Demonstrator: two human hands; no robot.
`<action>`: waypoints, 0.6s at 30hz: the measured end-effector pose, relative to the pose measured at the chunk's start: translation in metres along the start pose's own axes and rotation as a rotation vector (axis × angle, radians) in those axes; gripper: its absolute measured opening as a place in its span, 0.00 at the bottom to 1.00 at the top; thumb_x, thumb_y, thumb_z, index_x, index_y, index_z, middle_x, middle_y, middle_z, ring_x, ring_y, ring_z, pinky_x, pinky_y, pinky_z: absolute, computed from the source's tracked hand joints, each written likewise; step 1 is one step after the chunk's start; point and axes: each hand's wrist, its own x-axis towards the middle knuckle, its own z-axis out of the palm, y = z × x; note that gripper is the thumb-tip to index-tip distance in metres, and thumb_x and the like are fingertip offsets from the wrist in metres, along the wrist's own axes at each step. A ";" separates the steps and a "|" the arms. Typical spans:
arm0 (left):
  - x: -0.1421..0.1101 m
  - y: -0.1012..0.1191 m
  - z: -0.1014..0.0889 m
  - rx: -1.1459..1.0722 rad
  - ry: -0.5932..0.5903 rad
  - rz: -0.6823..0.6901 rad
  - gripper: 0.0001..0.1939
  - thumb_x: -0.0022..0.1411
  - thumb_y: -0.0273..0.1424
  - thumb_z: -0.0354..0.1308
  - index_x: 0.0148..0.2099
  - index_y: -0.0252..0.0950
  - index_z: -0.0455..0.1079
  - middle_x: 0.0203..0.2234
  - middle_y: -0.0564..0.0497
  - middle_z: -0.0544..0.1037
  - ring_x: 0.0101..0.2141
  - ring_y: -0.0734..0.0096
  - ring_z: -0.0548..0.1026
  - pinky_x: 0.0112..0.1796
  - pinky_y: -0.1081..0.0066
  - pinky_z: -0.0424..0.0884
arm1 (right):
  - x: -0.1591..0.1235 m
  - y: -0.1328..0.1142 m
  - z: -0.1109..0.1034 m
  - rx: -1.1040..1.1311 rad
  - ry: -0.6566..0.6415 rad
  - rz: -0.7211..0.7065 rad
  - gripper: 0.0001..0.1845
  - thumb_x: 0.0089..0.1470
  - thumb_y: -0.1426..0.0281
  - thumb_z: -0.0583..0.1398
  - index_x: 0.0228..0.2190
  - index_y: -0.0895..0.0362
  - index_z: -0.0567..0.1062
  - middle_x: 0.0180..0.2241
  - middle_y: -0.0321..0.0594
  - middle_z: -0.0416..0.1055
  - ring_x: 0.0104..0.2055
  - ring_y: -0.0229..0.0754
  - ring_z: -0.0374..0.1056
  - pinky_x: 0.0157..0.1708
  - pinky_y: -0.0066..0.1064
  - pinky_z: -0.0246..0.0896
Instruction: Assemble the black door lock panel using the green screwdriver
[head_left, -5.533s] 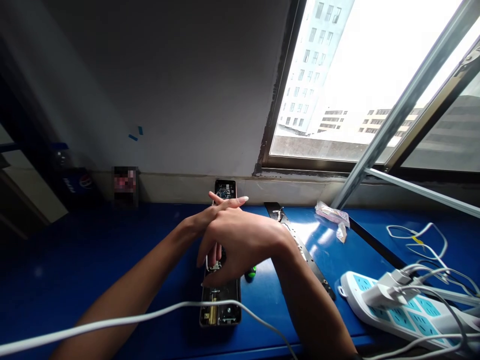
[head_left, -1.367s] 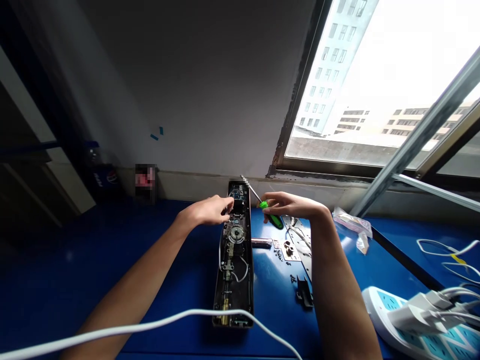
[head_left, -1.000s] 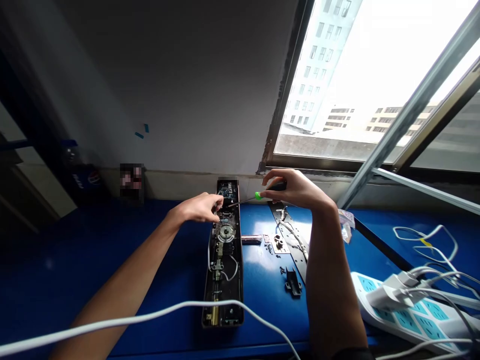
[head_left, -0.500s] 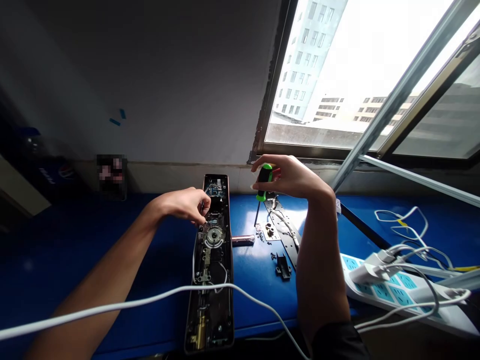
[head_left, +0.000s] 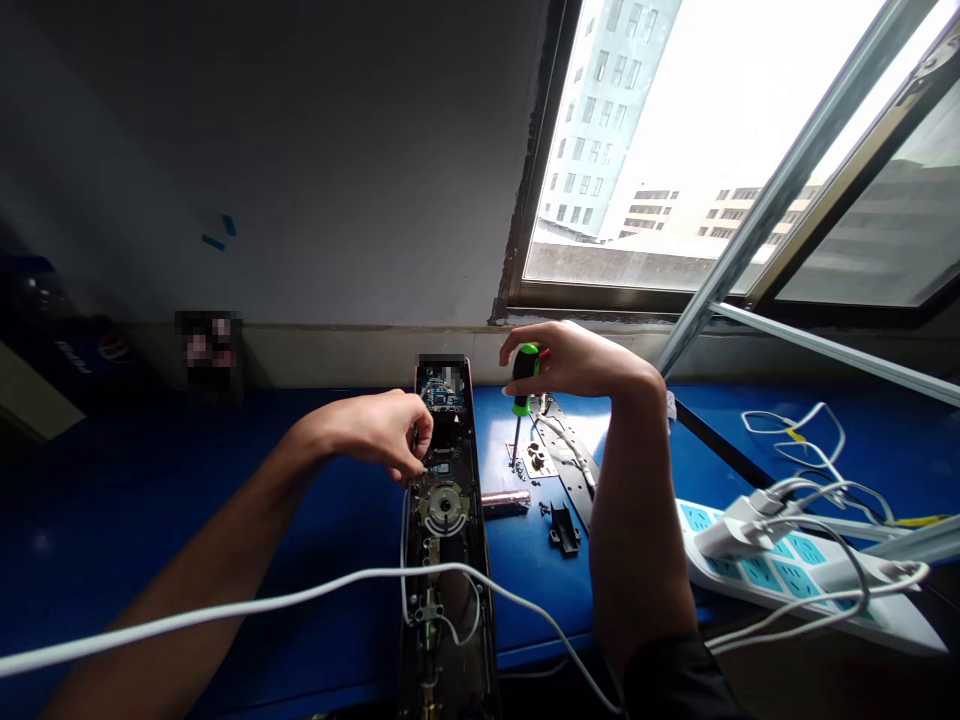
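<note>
My right hand (head_left: 559, 360) grips a green and black screwdriver (head_left: 526, 375) by its handle. The shaft points down, its tip at a cluster of small screws (head_left: 519, 470) on the blue table. My left hand (head_left: 394, 435) is closed in a pinch over the left edge of an opened long black housing (head_left: 480, 560), which looks like an electronic door lock. Whatever is between those fingertips is too small to make out. Inside the housing I see a blue circuit board (head_left: 444, 395), a round metal disc (head_left: 446, 506) and thin white wires.
Right of the housing lie a shiny cylinder (head_left: 505, 502), a black plastic bracket (head_left: 564, 530) and a dark perforated plate (head_left: 574, 480). A white cable (head_left: 300, 592) crosses in front. A power strip (head_left: 795, 570) with plugs is at the right, below a metal bar (head_left: 795, 150).
The housing has shifted right and nearer to me, my left hand moving along with it. The screwdriver tip has come down to the screws. The view has turned slightly.
</note>
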 end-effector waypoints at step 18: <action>0.004 0.042 0.019 0.145 0.423 0.548 0.08 0.69 0.32 0.58 0.40 0.36 0.77 0.37 0.48 0.79 0.36 0.67 0.76 0.36 0.69 0.69 | 0.011 0.023 0.005 -0.066 -0.014 0.105 0.08 0.48 0.67 0.72 0.30 0.54 0.79 0.31 0.35 0.78 0.31 0.37 0.71 0.29 0.29 0.63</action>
